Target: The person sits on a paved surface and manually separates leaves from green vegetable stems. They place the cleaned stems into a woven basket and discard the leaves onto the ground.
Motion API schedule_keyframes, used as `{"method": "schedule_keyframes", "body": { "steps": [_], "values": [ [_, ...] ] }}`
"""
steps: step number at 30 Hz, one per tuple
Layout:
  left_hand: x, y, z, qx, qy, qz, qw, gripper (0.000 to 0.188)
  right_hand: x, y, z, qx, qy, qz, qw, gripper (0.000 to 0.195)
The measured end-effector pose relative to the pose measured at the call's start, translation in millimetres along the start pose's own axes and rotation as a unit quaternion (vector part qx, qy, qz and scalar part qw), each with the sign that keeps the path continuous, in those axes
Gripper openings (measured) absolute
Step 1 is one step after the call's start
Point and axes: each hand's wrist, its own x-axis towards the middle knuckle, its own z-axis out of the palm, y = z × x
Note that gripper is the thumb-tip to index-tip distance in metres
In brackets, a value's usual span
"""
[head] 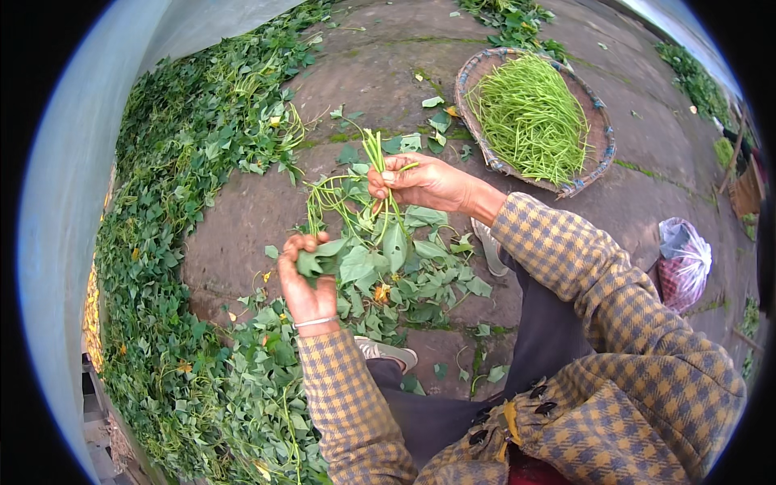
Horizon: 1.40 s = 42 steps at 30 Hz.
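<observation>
My right hand [418, 183] pinches a small bundle of green leaf stems [374, 151], their cut ends pointing up and leaves hanging below. Lower and to the left, my left hand [308, 273] has its fingers curled around a green leaf [321, 257] and thin stems that run upward from it. Beneath both hands, a loose heap of leafy vine cuttings [430, 285] lies on the ground between my shoes. A round woven basket [597, 130] with a blue-bound rim stands beyond my right hand, holding a large pile of stripped green stems [533, 115].
A thick bank of leafy vines [163, 200] covers the ground on the left. More vines [515, 21] lie at the top. A tied plastic bag [685, 267] with reddish contents sits at the right. Grey sheeting [79, 139] borders the left side. My shoes [388, 353] rest on the paving.
</observation>
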Motion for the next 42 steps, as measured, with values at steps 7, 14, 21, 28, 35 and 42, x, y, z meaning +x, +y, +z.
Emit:
{"method": "schedule_keyframes", "body": {
  "steps": [7,14,21,28,35,42],
  "values": [
    [-20,-14,27,0.447,-0.095,-0.001,0.889,0.018,-1,2,-1,-0.16,0.052,-0.004,0.986,0.017],
    [-20,-28,26,0.615,-0.06,0.137,0.774,0.012,-2,1,6,-0.192,0.088,-0.002,0.977,0.018],
    [-16,-33,20,0.616,-0.069,0.15,0.77,0.009,-2,3,5,-0.16,0.105,0.005,0.982,0.019],
    [-9,-36,9,0.478,-0.064,0.086,0.872,0.006,-2,4,3,-0.136,0.117,0.008,0.984,0.02],
    [6,-36,-10,0.119,0.056,-0.013,0.991,0.011,0,10,8,-0.076,0.096,0.012,0.992,0.019],
    [-3,-20,11,0.134,0.017,0.069,0.988,0.003,3,12,-10,-0.005,0.125,-0.049,0.991,0.018]
  ]
}}
